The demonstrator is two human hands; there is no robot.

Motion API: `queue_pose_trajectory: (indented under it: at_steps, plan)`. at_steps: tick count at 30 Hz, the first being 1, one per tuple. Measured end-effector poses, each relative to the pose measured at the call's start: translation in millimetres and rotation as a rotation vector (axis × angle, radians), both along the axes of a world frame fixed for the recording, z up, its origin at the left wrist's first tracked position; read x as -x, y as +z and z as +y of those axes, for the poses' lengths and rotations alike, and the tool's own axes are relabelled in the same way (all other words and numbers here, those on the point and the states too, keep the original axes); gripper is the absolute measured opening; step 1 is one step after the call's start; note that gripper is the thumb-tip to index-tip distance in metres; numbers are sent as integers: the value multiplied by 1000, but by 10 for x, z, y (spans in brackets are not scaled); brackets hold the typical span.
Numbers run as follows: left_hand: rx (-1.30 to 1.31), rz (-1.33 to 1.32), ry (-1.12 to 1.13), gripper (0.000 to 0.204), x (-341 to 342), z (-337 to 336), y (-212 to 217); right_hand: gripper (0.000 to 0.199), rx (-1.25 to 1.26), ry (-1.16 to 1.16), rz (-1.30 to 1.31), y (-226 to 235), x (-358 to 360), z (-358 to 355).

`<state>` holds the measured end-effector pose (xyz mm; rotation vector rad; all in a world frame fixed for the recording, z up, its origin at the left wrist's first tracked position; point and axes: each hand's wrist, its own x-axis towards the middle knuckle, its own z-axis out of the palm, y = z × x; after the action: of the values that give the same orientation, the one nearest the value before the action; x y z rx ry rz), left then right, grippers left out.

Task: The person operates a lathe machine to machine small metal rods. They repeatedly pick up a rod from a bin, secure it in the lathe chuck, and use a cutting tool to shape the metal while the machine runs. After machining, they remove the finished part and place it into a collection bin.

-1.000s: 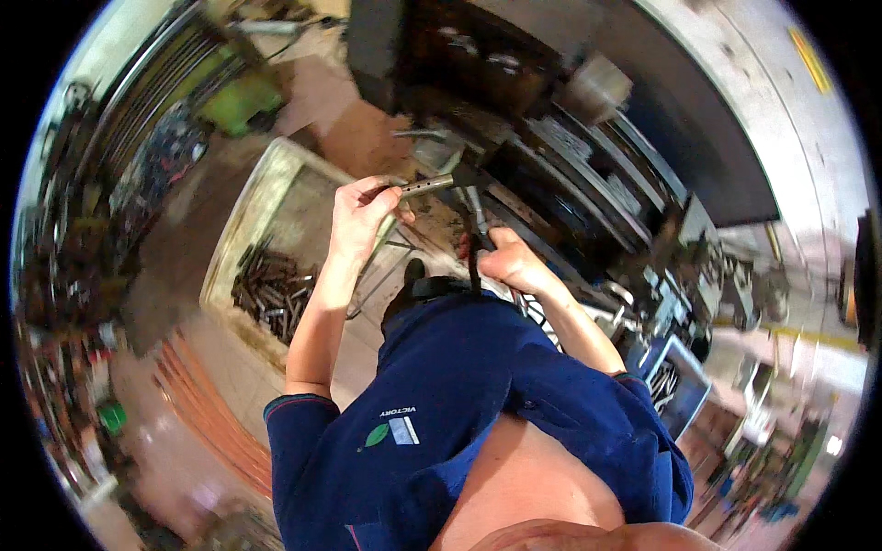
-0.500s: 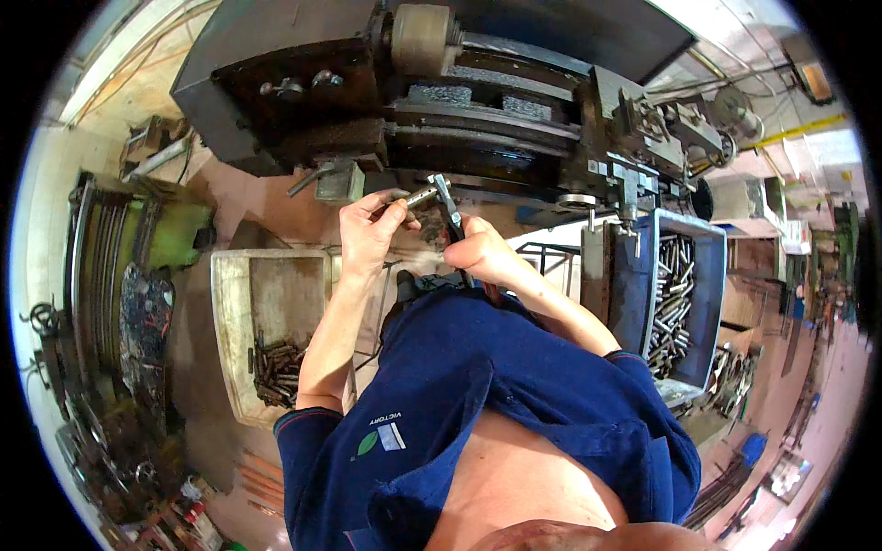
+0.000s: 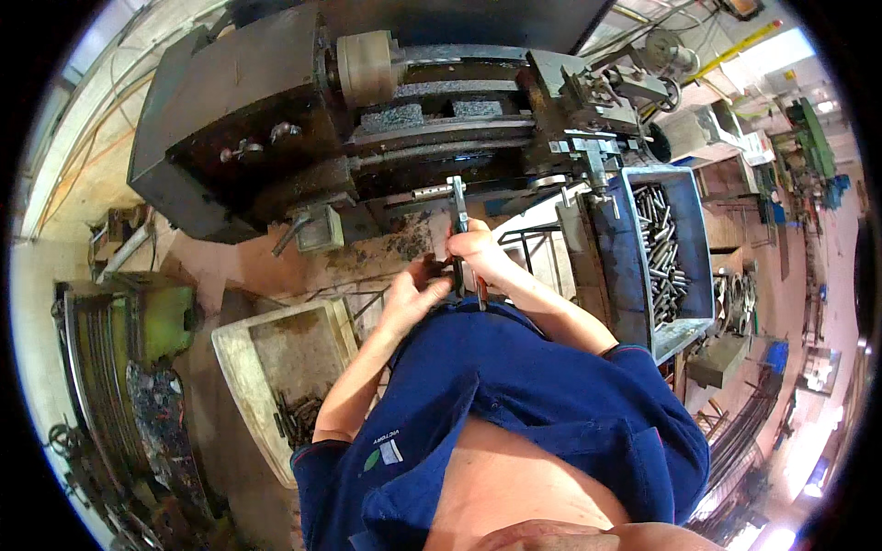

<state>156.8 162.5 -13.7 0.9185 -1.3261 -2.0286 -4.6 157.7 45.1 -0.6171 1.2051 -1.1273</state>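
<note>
My right hand (image 3: 471, 242) is closed around the dark handle of a plier-like hand tool (image 3: 458, 198) with a silver head. Its exact kind is too small to tell. From the tool's head a short metal pin (image 3: 430, 193) with small holes sticks out to the left, held by the tool alone. My left hand (image 3: 418, 296) is at the tool's lower end, close to my waist. Its fingers are bent against the handle and partly in shadow. A piece of red shows below my right hand, beside the handle.
Across the far side stands a lathe with a round chuck (image 3: 366, 70) and a carriage (image 3: 588, 101). A blue bin (image 3: 700, 248) of metal pins stands at the right. At the left, a whitish tub (image 3: 241, 367) holds darker pieces. A green machine (image 3: 158, 317) stands farther left.
My left hand has let go of the pin and moved down to the tool's lower end. The pin stays in the tool's head. The view has shifted, moving the lathe leftward.
</note>
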Motion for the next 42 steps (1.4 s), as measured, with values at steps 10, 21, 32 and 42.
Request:
queue_pose_trajectory:
  at_steps: [10,21,32,42]
  plan:
    - [69,100,-202,59,631,-238,25,12,98,-261,179,-277,312,-385]
    - [10,220,-35,66,1546,-1005,102,44,220,-252,28,-110,1061,-1049]
    - [-96,214,-3,66,2005,-1454,143,24,201,-152,380,-94,1549,-1679]
    - [-114,189,-24,50,1747,-1634,211,25,82,-93,402,-43,1308,-1871]
